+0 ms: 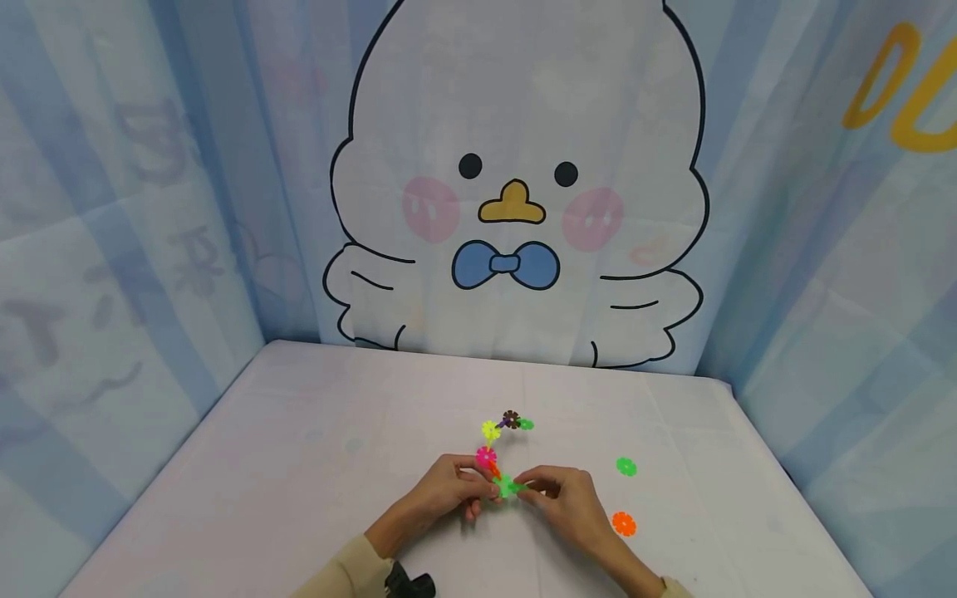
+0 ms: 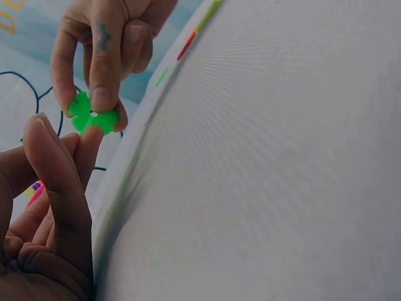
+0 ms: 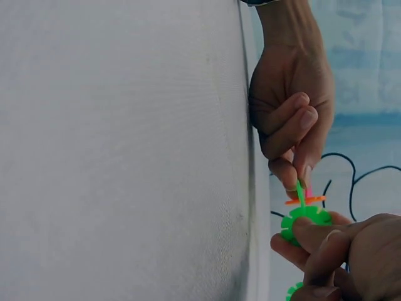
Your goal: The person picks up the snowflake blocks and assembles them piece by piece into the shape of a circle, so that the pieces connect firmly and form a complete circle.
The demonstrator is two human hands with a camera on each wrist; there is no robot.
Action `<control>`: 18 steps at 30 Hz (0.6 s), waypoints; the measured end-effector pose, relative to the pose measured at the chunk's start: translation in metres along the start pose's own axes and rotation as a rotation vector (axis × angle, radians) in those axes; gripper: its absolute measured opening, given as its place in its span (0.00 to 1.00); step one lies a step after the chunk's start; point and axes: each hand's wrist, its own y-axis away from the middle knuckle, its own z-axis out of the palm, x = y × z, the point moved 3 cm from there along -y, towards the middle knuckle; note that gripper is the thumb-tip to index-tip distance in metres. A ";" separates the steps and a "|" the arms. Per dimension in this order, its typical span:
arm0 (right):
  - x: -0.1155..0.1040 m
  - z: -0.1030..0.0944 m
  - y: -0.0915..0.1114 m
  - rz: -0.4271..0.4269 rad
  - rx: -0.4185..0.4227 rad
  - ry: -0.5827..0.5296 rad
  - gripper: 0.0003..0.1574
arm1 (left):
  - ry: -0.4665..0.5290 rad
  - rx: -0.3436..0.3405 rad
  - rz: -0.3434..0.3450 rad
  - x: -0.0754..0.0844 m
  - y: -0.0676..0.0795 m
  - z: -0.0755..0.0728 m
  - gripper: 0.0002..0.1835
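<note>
Slotted plastic snowflake discs form a chain in front of me, with a pink disc (image 1: 486, 457), a yellow disc (image 1: 490, 430), a brown disc (image 1: 511, 419) and a small green end disc (image 1: 527, 423). My left hand (image 1: 449, 486) pinches the near end, at a green disc (image 3: 301, 193) seen edge-on beside an orange disc (image 3: 318, 199). Between thumb and fingers, my right hand (image 1: 568, 502) holds another green disc (image 3: 316, 216) flat-side on. The two green discs meet edge to edge at a right angle. Fingertips cover part of both.
Right of my hands, a loose green disc (image 1: 626, 467) and a loose orange disc (image 1: 624, 524) lie on the white tabletop (image 1: 359, 407). Printed cloth hangings (image 1: 516, 316) stand at the back and both sides. A black strapped device (image 1: 409, 583) sits by the left wrist.
</note>
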 end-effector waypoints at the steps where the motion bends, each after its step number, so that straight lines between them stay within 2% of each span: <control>1: 0.000 0.000 0.000 -0.003 -0.001 0.004 0.08 | 0.000 0.002 0.000 0.000 0.000 0.000 0.08; 12: 0.001 -0.001 0.000 0.026 -0.031 -0.026 0.08 | 0.009 -0.003 0.001 0.000 0.000 0.000 0.08; 18: 0.005 -0.006 0.000 0.048 -0.093 -0.084 0.19 | 0.021 -0.025 0.012 0.000 0.000 0.001 0.08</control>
